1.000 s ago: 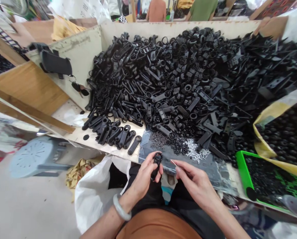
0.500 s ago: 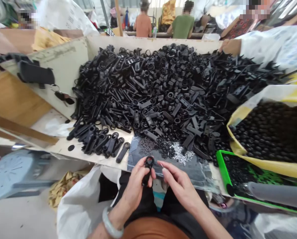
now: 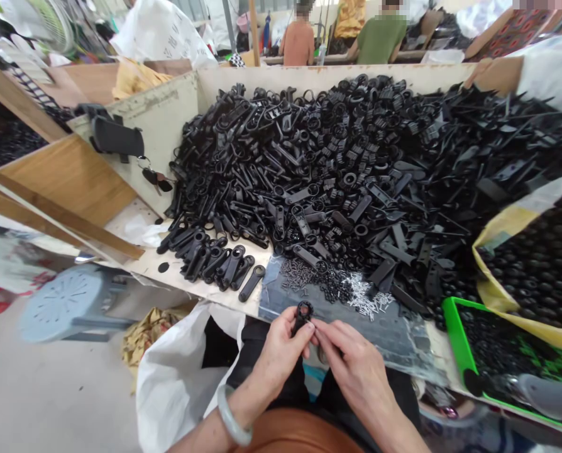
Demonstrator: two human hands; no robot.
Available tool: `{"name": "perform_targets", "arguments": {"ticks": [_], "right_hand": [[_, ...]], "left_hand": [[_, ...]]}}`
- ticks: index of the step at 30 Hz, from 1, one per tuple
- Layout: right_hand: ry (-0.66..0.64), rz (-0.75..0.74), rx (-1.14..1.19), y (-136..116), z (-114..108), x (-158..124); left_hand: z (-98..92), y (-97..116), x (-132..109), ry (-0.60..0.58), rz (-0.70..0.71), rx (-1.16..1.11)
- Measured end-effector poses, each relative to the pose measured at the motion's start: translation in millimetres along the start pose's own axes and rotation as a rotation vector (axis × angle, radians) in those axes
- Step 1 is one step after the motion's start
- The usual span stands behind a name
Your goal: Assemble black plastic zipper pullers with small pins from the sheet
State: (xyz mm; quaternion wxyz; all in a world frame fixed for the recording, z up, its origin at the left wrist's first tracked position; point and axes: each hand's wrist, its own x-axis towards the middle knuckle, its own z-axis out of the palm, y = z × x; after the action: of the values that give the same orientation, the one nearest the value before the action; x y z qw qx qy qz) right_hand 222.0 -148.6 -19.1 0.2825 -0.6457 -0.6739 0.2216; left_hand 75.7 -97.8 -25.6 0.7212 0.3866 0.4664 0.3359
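My left hand (image 3: 283, 340) is closed around a black plastic part with a ring-shaped end (image 3: 303, 312), the ring pointing up and away from me. My right hand (image 3: 351, 355) is pinched, its thumb and forefinger touching the side of this part just below the ring. Whatever is between those right fingertips is hidden. Beyond both hands, a dark mat carries small silver pins (image 3: 366, 296) and small black pieces (image 3: 300, 277). Finished-looking flat black handles with a round end (image 3: 251, 283) lie in a row to the left of the mat.
A large heap of black plastic parts (image 3: 309, 157) fills the wooden-walled bench. At right stand a yellow-edged sack of black balls (image 3: 540, 264) and a green tray (image 3: 457, 340). A phone holder (image 3: 115, 137) hangs on the left wall. Another person's hand (image 3: 493, 75) rests at the far right edge.
My right hand, which held a thin metal pin apart from the ringed part, has come left against it. The view has shifted left, so things appear further right.
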Motion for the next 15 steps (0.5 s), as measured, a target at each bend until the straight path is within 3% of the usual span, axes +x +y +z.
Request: {"name": "perform_targets", "arguments": {"ticks": [5,15], "right_hand": [[0.021,-0.049,-0.158,-0.4,-2.4,-0.6],[-0.074,0.04,-0.103,5.7,-0.4,0.5]], "left_hand": [[2.0,0.2,1.6,0.02,-0.029,0.019],[1.8,0.9,3.9,0.021,-0.073,0.051]]}}
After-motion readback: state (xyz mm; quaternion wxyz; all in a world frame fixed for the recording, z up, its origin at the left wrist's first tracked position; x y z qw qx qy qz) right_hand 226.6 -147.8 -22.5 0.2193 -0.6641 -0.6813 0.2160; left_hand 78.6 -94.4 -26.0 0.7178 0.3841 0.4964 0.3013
